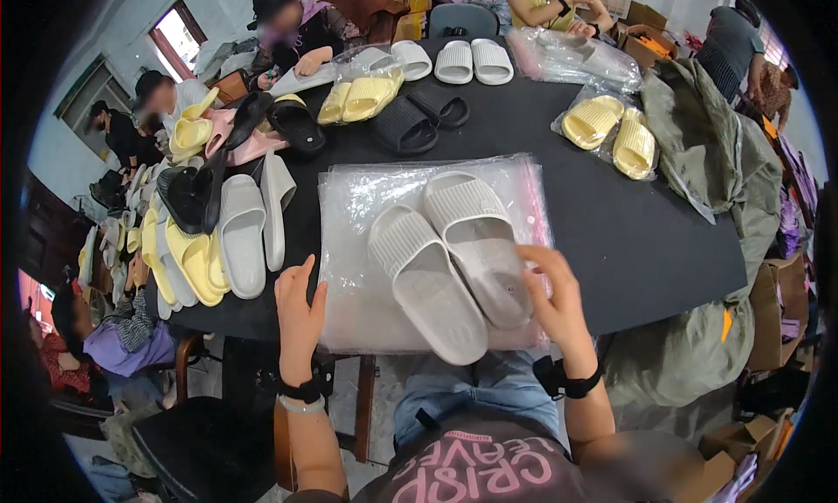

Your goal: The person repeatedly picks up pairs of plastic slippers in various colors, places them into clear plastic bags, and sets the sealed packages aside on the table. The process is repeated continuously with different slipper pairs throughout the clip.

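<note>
A pair of light grey slide slippers lies side by side, toes pointing away from me. The left slipper (428, 285) reaches past the near edge of a stack of clear plastic bags (349, 215); the right slipper (478, 241) sits slightly farther off. My right hand (557, 295) is at the right slipper's outer side, thumb and fingers apart; whether the fingertips touch it is hard to tell. To the left of the bags my left hand (299, 307) is open and holds nothing, its fingers stretched out near the table edge.
Loose grey, yellow, pink and black slippers crowd the left of the black table (646, 259). Bagged yellow slippers (611, 135) lie far right, black slippers (419, 123) beyond the bags. A grey-green sack (720, 154) drapes the right edge. Several people are around the table and room.
</note>
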The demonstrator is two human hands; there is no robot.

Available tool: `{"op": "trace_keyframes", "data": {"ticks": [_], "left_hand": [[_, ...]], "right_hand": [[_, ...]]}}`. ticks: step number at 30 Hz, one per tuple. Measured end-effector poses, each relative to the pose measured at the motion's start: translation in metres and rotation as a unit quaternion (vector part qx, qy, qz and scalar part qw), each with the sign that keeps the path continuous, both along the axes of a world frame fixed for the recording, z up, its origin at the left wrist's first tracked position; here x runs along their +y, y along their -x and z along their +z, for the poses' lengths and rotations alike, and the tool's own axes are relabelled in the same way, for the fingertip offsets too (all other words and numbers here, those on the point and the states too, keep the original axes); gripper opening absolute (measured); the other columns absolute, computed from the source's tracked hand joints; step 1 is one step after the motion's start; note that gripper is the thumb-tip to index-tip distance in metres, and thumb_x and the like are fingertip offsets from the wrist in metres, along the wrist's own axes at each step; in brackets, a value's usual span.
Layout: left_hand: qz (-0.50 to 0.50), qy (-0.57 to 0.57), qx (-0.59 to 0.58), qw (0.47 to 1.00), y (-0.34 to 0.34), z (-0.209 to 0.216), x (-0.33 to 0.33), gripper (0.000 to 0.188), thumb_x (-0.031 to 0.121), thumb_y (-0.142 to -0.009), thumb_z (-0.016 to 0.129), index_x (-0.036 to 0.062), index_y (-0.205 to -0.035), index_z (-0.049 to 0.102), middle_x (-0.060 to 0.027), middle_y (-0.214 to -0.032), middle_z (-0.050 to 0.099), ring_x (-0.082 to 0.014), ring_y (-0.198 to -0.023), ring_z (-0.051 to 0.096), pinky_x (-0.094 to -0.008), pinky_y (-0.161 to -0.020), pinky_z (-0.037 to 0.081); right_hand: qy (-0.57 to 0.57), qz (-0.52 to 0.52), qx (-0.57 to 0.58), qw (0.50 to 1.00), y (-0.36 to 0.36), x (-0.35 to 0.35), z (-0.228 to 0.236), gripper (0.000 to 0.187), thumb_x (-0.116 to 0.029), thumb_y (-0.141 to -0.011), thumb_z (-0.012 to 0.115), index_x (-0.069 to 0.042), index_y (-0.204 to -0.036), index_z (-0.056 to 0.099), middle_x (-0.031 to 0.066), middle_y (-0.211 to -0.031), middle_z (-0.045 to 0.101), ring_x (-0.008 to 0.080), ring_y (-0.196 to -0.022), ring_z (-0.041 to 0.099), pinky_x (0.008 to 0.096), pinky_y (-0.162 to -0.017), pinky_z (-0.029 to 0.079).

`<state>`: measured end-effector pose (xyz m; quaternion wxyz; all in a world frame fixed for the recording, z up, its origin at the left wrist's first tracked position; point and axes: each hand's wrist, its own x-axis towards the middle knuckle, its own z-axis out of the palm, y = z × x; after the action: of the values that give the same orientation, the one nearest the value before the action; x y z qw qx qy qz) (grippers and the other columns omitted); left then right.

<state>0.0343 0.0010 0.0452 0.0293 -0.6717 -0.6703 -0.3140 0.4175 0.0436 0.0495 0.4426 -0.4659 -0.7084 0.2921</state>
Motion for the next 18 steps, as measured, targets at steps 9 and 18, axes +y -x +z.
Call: {"op": "trace_keyframes", "data": {"ticks": [9,18], "left_hand": [[-0.198,0.083,0.006,0.977,-0.16,0.033,0.015,0.05,0.027,-0.094,0.064,0.0067,-0.138,0.053,-0.0216,-0.114,0.059,-0.0362,-0.098,0.061,-0.0427,-0.085,0.051],[-0.098,0.078,0.08,0.989,-0.16,0.011,0.036,0.043,0.032,-0.091,0.066,0.0074,-0.125,0.059,-0.0143,-0.091,0.059,-0.0325,-0.086,0.061,-0.0432,-0.073,0.052]], "right_hand": [[0.073,0.003,0.023,0.997,-0.014,-0.007,-0.068,0.054,-0.027,-0.102,0.047,0.003,-0.145,0.041,0.0249,-0.145,0.046,0.0353,-0.133,0.046,0.0423,-0.111,0.035],[0.079,0.034,0.017,0.996,-0.016,-0.01,-0.053,0.054,-0.027,-0.101,0.039,0.004,-0.145,0.042,0.0242,-0.143,0.049,0.037,-0.134,0.044,0.0445,-0.113,0.032]]}}
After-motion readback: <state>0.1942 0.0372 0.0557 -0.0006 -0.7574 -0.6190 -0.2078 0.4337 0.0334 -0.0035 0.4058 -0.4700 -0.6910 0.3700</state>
